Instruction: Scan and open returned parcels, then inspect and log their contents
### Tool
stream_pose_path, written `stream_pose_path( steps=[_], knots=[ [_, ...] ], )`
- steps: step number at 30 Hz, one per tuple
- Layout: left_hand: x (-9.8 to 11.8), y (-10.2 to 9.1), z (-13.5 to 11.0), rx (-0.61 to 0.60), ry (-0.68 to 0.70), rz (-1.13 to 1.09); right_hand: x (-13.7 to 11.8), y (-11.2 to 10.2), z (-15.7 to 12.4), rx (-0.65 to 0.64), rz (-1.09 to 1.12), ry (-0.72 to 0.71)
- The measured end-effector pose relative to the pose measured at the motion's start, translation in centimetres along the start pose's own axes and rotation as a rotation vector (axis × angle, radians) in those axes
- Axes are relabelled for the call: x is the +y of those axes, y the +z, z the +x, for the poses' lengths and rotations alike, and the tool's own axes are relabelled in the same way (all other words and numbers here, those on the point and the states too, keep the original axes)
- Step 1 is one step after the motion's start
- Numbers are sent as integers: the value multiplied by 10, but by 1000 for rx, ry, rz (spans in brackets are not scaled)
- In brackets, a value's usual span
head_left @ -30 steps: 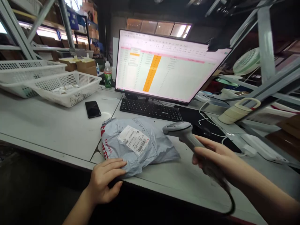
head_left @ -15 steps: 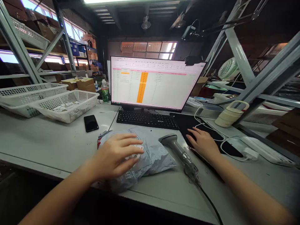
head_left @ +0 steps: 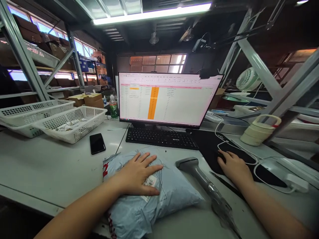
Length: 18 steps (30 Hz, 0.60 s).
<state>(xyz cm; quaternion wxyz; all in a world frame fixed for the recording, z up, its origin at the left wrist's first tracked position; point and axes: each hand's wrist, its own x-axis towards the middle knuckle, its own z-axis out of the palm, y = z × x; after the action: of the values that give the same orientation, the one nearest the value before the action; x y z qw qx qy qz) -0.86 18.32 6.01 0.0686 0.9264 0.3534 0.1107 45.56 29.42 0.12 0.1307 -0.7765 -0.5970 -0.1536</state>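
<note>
My left hand (head_left: pixel 138 172) lies open on a pale blue-grey plastic mailing bag (head_left: pixel 174 189), fingers spread over its top. A white barcode label (head_left: pixel 150 181) on the bag is partly hidden by that hand. To the right, my right hand (head_left: pixel 235 167) is curved over a dark computer mouse (head_left: pixel 220 155) on the black mouse pad (head_left: pixel 209 149). The mouse is mostly hidden under the fingers. Between my hands a grey barcode scanner (head_left: pixel 199 176) rests on the table, its head towards the keyboard. A thin black pen-like tool (head_left: pixel 228 184) lies beside my right wrist.
A monitor (head_left: pixel 179 103) showing a spreadsheet stands behind a black keyboard (head_left: pixel 159 136). To the left are a phone (head_left: pixel 97 143), white baskets (head_left: pixel 72 134) and a green bottle (head_left: pixel 113 108). At right are a cream container (head_left: pixel 258 132), white cables and a power adapter (head_left: pixel 296 182).
My left hand has spread flat on the mailing bag, which now looks fuller and flatter in view. My right hand has moved slightly across the mouse pad onto the mouse. The view has tilted up.
</note>
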Motion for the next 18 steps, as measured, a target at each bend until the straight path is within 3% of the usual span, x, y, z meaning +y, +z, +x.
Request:
stream_pose_path(
  steps=[18],
  knots=[
    [9, -7, -9, 61, 4, 26, -3, -7, -4, 22, 150, -3]
  ],
)
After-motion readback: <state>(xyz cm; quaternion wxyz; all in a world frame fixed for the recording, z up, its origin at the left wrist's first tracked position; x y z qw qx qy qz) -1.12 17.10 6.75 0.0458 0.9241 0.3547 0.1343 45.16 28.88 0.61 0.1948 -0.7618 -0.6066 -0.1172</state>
